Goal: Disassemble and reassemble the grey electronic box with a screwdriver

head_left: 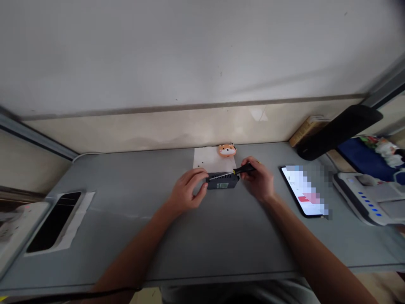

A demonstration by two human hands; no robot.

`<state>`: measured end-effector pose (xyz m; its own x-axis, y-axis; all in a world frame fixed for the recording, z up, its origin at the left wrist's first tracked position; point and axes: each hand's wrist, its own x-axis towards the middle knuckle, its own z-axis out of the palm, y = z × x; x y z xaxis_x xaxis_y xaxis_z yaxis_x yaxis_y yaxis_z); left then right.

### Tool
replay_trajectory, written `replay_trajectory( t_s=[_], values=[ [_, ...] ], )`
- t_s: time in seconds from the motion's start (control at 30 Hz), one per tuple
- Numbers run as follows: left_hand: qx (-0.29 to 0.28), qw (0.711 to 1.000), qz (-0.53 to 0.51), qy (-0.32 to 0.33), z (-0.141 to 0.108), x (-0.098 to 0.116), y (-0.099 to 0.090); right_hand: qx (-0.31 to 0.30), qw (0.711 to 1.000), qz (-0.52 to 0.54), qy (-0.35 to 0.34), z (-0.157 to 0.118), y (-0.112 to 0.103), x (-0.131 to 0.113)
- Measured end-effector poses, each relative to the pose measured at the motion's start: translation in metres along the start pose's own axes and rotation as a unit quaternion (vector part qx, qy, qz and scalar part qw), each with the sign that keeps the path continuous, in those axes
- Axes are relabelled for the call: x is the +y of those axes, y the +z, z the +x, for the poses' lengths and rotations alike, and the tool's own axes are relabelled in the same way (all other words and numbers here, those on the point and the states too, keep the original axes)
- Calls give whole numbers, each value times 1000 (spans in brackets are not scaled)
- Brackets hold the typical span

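Note:
A small dark box [229, 185] with vent slots and a pale label lies on the grey desk in front of me. My left hand [190, 188] grips its left end between thumb and fingers. In my right hand [259, 177] is a screwdriver [243, 169] with a black and yellow handle. Its thin metal shaft slants left across the box's top, and the tip is near the left end by my left fingers. Whether the tip sits in a screw is too small to tell. Behind the box lies a white paper [207, 157] with a few tiny dark specks.
An orange animal-face case [227, 150] rests on the paper's far right. Right of my hand are a lit phone [302, 192], a white power strip [368, 198], a black cylinder [340, 131] and a book [305, 128]. A dark phone [55, 221] lies at the left.

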<state>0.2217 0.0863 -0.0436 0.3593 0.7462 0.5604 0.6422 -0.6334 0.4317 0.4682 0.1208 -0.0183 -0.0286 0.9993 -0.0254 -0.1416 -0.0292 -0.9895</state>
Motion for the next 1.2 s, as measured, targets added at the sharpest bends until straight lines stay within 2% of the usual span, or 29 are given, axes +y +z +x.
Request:
replay_trajectory(
  t_s=[0.13,0.3,0.53,0.63,0.73,0.8,0.97,1.2],
  values=[
    [16,998,36,46,0,1,2,-4,1000,-4,-4,1,-1,2],
    [15,998,52,38,2,1,4,1,1000,5,-4,1,-4,4],
    [84,986,53,136,5,1,1,36,999,29,11,4,-1,9],
    [108,985,66,120,6,-2,-1,4,999,6,40,4,1,11],
    [139,983,95,68,8,-12,-2,-40,997,-48,49,3,2,12],
    [133,983,120,35,9,-22,-1,-63,993,-92,37,2,1,13],
    [58,989,138,0,6,-40,3,-87,983,-159,11,3,-1,12],
    [13,991,133,-23,2,-45,11,-101,982,-159,14,4,-1,16]
  ],
)
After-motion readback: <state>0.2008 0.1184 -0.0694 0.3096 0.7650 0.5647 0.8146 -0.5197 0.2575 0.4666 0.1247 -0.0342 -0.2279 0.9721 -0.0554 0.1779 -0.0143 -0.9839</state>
